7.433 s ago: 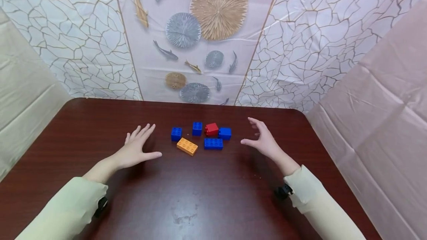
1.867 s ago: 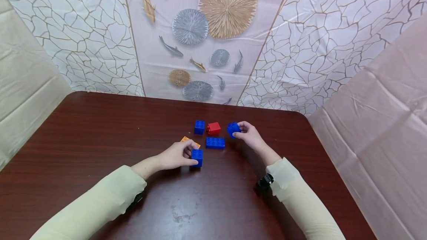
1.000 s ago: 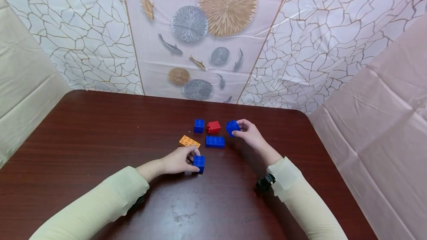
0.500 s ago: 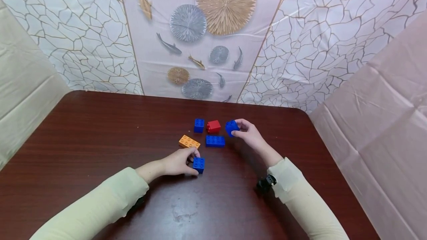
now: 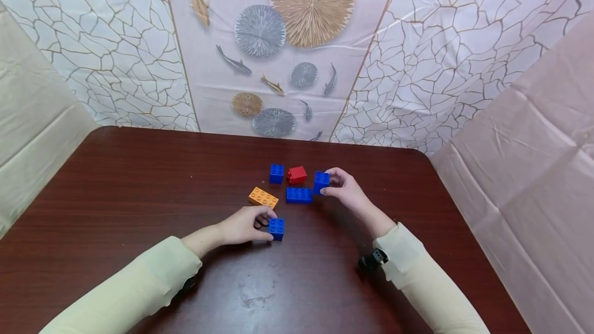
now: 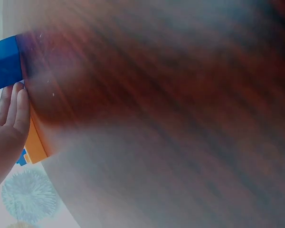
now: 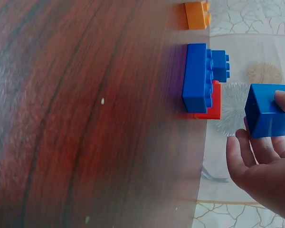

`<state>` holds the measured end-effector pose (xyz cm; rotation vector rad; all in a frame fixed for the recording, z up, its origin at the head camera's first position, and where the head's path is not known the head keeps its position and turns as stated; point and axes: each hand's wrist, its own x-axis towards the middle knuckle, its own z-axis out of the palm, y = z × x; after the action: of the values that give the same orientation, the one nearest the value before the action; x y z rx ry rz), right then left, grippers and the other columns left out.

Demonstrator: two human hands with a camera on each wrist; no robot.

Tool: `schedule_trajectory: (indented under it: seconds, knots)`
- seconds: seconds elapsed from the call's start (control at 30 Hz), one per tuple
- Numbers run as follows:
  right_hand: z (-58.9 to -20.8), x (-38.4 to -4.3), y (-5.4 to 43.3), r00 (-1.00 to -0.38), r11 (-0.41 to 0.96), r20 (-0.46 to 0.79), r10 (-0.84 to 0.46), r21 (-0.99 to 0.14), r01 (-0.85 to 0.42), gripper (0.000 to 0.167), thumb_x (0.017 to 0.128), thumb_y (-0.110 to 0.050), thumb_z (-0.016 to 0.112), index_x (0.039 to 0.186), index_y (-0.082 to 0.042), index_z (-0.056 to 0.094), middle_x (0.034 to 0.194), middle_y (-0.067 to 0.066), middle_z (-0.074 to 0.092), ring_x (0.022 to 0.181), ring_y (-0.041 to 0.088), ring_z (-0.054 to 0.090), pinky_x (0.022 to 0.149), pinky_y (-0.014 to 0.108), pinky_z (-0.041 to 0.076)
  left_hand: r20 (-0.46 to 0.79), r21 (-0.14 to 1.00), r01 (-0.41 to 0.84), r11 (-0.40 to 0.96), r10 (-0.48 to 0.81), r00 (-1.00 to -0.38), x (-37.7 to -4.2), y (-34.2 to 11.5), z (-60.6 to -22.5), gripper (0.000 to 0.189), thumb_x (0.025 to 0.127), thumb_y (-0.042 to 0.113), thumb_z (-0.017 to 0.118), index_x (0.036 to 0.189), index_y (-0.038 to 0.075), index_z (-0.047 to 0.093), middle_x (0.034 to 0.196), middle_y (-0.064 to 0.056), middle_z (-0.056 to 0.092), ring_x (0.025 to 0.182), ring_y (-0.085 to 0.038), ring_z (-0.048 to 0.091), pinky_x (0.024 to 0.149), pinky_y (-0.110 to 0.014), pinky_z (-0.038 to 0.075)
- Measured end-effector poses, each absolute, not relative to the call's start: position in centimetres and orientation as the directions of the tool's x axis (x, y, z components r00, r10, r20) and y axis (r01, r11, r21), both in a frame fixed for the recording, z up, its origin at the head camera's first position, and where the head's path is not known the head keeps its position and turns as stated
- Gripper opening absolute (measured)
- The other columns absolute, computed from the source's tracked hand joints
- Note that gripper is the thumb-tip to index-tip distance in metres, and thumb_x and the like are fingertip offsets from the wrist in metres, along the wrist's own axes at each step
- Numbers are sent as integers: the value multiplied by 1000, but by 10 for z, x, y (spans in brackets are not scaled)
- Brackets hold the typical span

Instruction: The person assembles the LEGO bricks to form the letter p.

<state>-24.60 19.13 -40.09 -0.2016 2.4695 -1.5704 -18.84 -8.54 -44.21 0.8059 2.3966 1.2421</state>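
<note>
In the head view my left hand (image 5: 246, 224) has its thumb and fingers at the sides of a square blue building block (image 5: 276, 229) standing studs-up on the table. The left wrist view shows the fingertips right at that block (image 6: 4, 64). My right hand (image 5: 348, 189) pinches another blue building block (image 5: 321, 182), held upright; in the right wrist view the thumb lies over this block (image 7: 268, 109). Between the hands lie a long blue block (image 5: 299, 195) and an orange block (image 5: 263, 198). Behind are a red block (image 5: 297, 175) on its side and a square blue block (image 5: 276, 173).
The dark brown table (image 5: 139, 184) reaches back to a patterned curtain (image 5: 260, 97). Pale cloth walls (image 5: 524, 169) flank both sides. A dark wrist device (image 5: 373, 261) sits at the right sleeve.
Both hands have come in and taken a blue block each. The left block has moved from the left to the front middle. The right block has straightened from tilted and moved slightly toward the front.
</note>
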Motion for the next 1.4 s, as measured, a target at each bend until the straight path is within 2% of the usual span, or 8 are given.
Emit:
schedule_trajectory:
  seconds: [0.3, 0.63, 0.8, 1.13, 1.4]
  knots:
    - [-398, -238, 183, -960, 413, -47, -275, -908, -73, 37, 83, -11, 69, 115, -2, 53, 108, 15, 61, 97, 25, 56, 82, 25, 48, 9, 830, 342, 441, 602, -798, -187, -82, -443, 33, 79, 16, 74, 105, 2, 59, 96, -9, 64, 90, -16, 60, 76, -22, 52]
    - [-386, -224, 168, -936, 397, -60, -348, -914, -89, 33, 83, -5, 65, 112, 0, 50, 105, 15, 60, 92, 20, 56, 79, 24, 49, 8, 827, 342, 447, 599, -801, -187, -81, -444, 33, 79, 16, 74, 105, 3, 59, 95, -8, 63, 89, -15, 59, 76, -22, 52]
    - [-382, -217, 160, -914, 392, -61, -401, -913, -111, 34, 83, -5, 66, 112, 1, 51, 108, 21, 62, 92, 18, 58, 82, 28, 52, -12, 831, 325, 452, 599, -801, -188, -81, -444, 33, 79, 17, 74, 105, 3, 58, 97, -8, 63, 90, -15, 59, 77, -22, 52]
    - [-377, -207, 146, -885, 403, -102, -454, -910, -101, 37, 85, -8, 66, 117, 0, 50, 115, 23, 62, 93, 21, 63, 88, 37, 53, -13, 839, 319, 442, 601, -799, -188, -81, -443, 32, 80, 17, 74, 104, 3, 58, 95, -7, 63, 89, -15, 58, 77, -23, 52]
    - [-383, -204, 141, -874, 442, -76, -479, -882, -165, 36, 82, -7, 69, 114, 2, 55, 109, 20, 63, 94, 22, 62, 87, 36, 53, -17, 833, 323, 450, 603, -797, -188, -81, -444, 34, 80, 18, 73, 105, 2, 57, 98, -9, 62, 89, -16, 58, 78, -26, 53]
